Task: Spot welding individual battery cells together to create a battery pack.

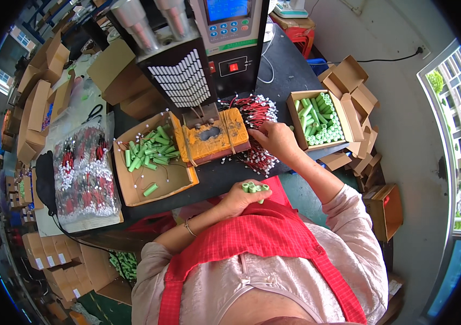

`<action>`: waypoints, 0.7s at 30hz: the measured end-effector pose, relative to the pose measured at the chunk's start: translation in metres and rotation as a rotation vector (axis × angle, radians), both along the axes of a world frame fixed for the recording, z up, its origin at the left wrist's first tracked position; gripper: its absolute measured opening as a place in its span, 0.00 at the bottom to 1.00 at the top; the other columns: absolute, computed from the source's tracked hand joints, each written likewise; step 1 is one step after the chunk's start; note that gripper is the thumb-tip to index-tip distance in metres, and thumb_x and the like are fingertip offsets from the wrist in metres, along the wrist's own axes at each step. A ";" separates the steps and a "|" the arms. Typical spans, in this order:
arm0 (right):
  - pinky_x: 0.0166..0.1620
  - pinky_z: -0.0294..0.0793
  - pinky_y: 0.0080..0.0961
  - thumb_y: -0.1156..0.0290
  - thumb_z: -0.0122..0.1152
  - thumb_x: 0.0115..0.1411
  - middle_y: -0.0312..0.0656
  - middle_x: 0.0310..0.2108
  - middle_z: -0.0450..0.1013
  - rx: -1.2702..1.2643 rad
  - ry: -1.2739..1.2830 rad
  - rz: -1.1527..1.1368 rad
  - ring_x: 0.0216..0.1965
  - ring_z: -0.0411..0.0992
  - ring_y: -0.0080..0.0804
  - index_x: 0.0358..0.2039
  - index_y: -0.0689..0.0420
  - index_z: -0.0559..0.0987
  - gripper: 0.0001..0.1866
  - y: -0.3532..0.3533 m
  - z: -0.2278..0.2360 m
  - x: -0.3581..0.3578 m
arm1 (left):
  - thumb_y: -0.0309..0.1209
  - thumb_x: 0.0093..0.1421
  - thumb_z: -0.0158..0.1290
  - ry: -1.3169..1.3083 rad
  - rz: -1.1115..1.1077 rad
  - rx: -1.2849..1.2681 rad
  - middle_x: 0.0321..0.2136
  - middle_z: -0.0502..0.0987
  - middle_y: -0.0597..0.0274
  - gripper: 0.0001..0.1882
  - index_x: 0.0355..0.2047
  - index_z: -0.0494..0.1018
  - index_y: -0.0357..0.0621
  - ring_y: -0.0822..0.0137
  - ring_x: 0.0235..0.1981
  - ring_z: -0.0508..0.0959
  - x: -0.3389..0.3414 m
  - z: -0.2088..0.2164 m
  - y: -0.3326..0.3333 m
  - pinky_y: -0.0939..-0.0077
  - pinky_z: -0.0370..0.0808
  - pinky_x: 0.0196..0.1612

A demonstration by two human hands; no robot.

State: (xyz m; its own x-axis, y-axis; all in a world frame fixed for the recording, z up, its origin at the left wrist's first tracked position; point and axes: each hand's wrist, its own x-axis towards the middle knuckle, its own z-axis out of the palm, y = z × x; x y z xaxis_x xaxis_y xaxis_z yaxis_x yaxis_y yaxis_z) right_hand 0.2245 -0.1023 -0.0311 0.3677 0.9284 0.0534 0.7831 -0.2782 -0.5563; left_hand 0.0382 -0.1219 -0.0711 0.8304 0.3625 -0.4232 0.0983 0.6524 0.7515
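Left hand (239, 199) closed around a small bundle of green cylindrical cells (254, 188), ends poking out past the fingers, held low over the near edge of the dark worktop (290, 70), about 6 o'clock from the orange block. Right hand (277, 140) reaches out at 3 o'clock of that orange block (212, 135), fingers bent down into the red wire leads (256, 112); whether it has actually pinched one, cannot tell, fingertips are buried in the wires. The block sits under a grey machine with a screen and keypad (229, 21). At 9 o'clock of the block, an open cardboard tray (160, 181) with loose green cells, some with wires on them. At 3 o'clock, past the right hand, a cardboard box (293, 111) packed with upright green cells. Far left, a clear bag of red-and-white leads (87, 173), stacks of flat cartons beyond. Risks, judging from this: the bundle is held loosely in one fist, so a cell could slip and roll off the near edge into the lap; leads are tangled, so pulling one could drag several out or snag; bare cell ends near loose wire tips could short.
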 end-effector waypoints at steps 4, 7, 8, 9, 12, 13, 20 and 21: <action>0.32 0.73 0.36 0.57 0.58 0.49 0.48 0.20 0.73 -0.048 0.071 -0.119 0.26 0.74 0.45 0.21 0.58 0.78 0.15 0.006 -0.021 -0.002 | 0.31 0.50 0.61 0.060 -0.204 0.189 0.25 0.74 0.70 0.12 0.31 0.73 0.39 0.80 0.26 0.71 -0.010 0.012 0.010 0.86 0.70 0.31; 0.33 0.73 0.35 0.57 0.60 0.47 0.48 0.21 0.74 -0.051 0.185 -0.151 0.27 0.74 0.42 0.22 0.58 0.79 0.15 0.005 -0.026 0.006 | 0.33 0.49 0.62 0.014 -0.206 0.443 0.27 0.75 0.69 0.13 0.31 0.74 0.39 0.81 0.27 0.72 -0.020 0.029 0.019 0.86 0.70 0.33; 0.33 0.73 0.34 0.57 0.61 0.46 0.48 0.21 0.74 -0.050 0.206 -0.156 0.27 0.74 0.42 0.22 0.58 0.79 0.15 0.005 -0.023 0.006 | 0.33 0.49 0.62 0.051 -0.201 0.468 0.27 0.76 0.69 0.13 0.32 0.74 0.38 0.81 0.27 0.72 -0.023 0.037 0.022 0.86 0.70 0.32; 0.33 0.73 0.34 0.57 0.61 0.45 0.48 0.21 0.74 -0.098 0.191 -0.173 0.27 0.74 0.42 0.22 0.58 0.80 0.16 0.006 -0.018 0.004 | 0.33 0.49 0.62 0.091 -0.196 0.493 0.26 0.76 0.68 0.14 0.33 0.74 0.38 0.80 0.26 0.72 -0.028 0.043 0.025 0.86 0.70 0.32; 0.32 0.73 0.32 0.58 0.62 0.44 0.49 0.21 0.74 -0.083 0.154 -0.194 0.26 0.75 0.41 0.24 0.59 0.80 0.16 0.007 -0.025 0.008 | 0.32 0.49 0.62 0.115 -0.192 0.473 0.26 0.76 0.68 0.14 0.33 0.74 0.37 0.81 0.27 0.72 -0.038 0.048 0.027 0.85 0.71 0.32; 0.32 0.73 0.31 0.59 0.62 0.44 0.48 0.20 0.74 -0.076 0.234 -0.190 0.25 0.75 0.39 0.24 0.60 0.80 0.15 0.008 -0.032 0.014 | 0.32 0.49 0.62 0.112 -0.192 0.388 0.26 0.76 0.68 0.14 0.33 0.74 0.38 0.81 0.27 0.72 -0.041 0.049 0.028 0.85 0.71 0.32; 0.31 0.68 0.16 0.68 0.57 0.55 0.35 0.23 0.73 0.190 0.723 -0.073 0.25 0.68 0.18 0.29 0.63 0.76 0.10 -0.011 0.021 0.015 | 0.30 0.46 0.63 0.001 -0.167 0.634 0.29 0.76 0.67 0.12 0.31 0.75 0.40 0.78 0.31 0.74 -0.075 0.027 0.029 0.82 0.70 0.37; 0.31 0.67 0.15 0.69 0.56 0.57 0.34 0.23 0.73 0.245 0.844 -0.054 0.24 0.67 0.17 0.30 0.62 0.76 0.09 -0.012 0.032 0.008 | 0.30 0.47 0.63 0.028 -0.099 0.668 0.28 0.76 0.68 0.12 0.31 0.75 0.41 0.79 0.30 0.73 -0.076 0.038 0.032 0.83 0.70 0.36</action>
